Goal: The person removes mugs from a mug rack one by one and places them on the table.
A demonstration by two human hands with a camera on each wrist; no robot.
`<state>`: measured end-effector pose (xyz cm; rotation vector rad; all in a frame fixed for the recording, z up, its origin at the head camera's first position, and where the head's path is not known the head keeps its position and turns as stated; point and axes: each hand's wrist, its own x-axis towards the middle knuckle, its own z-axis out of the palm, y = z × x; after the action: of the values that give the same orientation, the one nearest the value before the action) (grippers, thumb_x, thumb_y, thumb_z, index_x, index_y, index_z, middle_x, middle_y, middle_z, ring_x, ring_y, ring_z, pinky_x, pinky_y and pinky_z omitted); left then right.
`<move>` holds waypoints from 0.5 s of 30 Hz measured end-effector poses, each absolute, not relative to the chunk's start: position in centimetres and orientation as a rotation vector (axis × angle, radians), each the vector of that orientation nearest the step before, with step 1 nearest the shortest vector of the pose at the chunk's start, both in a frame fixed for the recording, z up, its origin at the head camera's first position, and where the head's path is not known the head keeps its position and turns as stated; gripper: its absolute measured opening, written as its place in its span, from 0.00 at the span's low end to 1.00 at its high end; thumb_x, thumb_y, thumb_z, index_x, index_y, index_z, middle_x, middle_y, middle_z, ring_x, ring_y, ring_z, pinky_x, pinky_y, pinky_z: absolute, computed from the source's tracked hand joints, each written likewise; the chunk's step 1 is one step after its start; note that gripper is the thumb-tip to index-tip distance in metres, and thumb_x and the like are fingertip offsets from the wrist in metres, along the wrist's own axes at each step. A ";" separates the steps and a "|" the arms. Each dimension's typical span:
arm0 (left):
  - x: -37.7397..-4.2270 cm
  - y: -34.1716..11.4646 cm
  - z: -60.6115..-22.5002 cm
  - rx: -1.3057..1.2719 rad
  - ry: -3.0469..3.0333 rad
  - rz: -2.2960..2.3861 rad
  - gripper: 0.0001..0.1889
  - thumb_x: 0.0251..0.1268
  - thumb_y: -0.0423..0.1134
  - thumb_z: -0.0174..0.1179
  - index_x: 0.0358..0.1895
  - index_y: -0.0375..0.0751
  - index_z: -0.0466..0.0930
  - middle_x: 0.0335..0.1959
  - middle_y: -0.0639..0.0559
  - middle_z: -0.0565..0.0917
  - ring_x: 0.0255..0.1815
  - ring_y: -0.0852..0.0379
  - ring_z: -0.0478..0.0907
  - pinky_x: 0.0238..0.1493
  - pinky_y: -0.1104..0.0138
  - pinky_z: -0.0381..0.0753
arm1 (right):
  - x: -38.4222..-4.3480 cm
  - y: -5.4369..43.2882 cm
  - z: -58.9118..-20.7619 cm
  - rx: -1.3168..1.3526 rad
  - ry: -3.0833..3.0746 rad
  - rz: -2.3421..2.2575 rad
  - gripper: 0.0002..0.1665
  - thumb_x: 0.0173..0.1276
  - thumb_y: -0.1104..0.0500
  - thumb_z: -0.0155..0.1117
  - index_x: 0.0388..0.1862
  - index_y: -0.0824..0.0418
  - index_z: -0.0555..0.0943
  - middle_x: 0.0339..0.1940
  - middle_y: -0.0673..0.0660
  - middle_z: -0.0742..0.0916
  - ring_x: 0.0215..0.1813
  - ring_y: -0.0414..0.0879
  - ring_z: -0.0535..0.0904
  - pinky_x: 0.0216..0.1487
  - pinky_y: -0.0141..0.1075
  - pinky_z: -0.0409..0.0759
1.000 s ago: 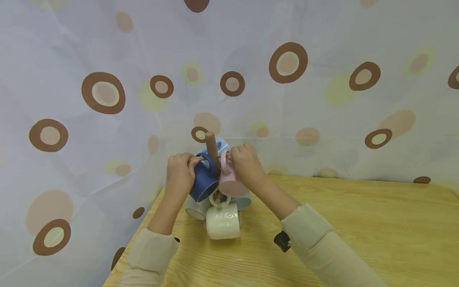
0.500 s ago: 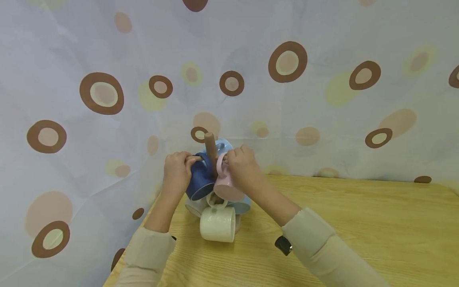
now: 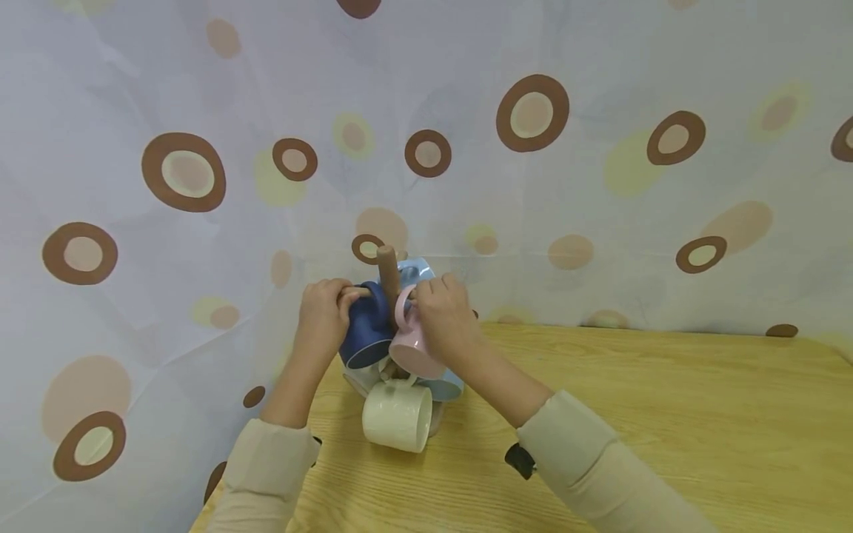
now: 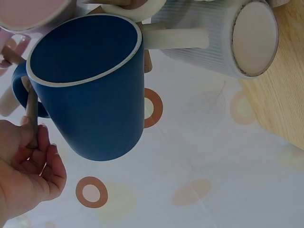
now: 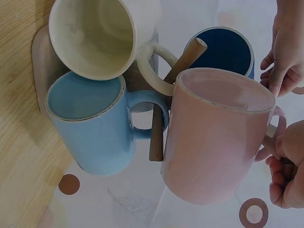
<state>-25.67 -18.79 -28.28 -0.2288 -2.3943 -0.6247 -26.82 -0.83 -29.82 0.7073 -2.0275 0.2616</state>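
Head view, wooden tabletop [image 3: 666, 422], spotted backdrop [image 3: 493, 192], left hand [image 3: 321, 314] and right hand [image 3: 448, 314] gripping wooden pegs [image 4: 32, 111]

Table [image 3: 666, 414]: pale yellow wood grain, spreading from past 3 round to between 7 and 8 o'clock in the head view.
Sheet [image 3: 593, 52]: whitish, printed, creased towards 10 o'clock.
Brown-rimmed disc [image 3: 532, 112]: pale-centred, at 1 o'clock.
Yellowish blotch [image 3: 626, 166]: at 2 o'clock.
Leaf print [image 5: 134, 206]: faint grey, between 6 and 7 o'clock in the right wrist view.
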 end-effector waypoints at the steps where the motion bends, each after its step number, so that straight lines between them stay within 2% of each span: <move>1: -25.7 -18.8 -28.3 -0.230 -2.389 -0.611 0.11 0.59 0.34 0.58 0.36 0.26 0.79 0.33 0.33 0.82 0.38 0.36 0.75 0.47 0.52 0.70 | -26.9 -0.9 -29.8 0.711 -2.031 0.264 0.12 0.46 0.67 0.69 0.20 0.64 0.72 0.17 0.56 0.76 0.24 0.48 0.68 0.26 0.35 0.65; 10: -25.8 -19.0 -28.6 -0.210 -2.375 -0.632 0.11 0.61 0.36 0.56 0.37 0.27 0.79 0.35 0.35 0.83 0.38 0.38 0.75 0.45 0.53 0.71 | -26.8 -1.1 -29.5 0.735 -2.120 0.264 0.10 0.51 0.67 0.67 0.21 0.65 0.73 0.19 0.56 0.75 0.26 0.48 0.67 0.26 0.34 0.64; 15: -25.8 -18.8 -28.6 -0.223 -2.366 -0.654 0.11 0.62 0.36 0.56 0.36 0.28 0.80 0.34 0.35 0.83 0.37 0.39 0.75 0.44 0.54 0.71 | -26.9 -0.8 -29.6 0.759 -2.111 0.237 0.08 0.51 0.68 0.66 0.22 0.65 0.74 0.19 0.56 0.76 0.26 0.48 0.66 0.28 0.35 0.65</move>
<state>-25.79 -18.83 -28.56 -0.2234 -2.3655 -0.6537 -26.92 -0.78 -29.55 0.7593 -2.1106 0.2367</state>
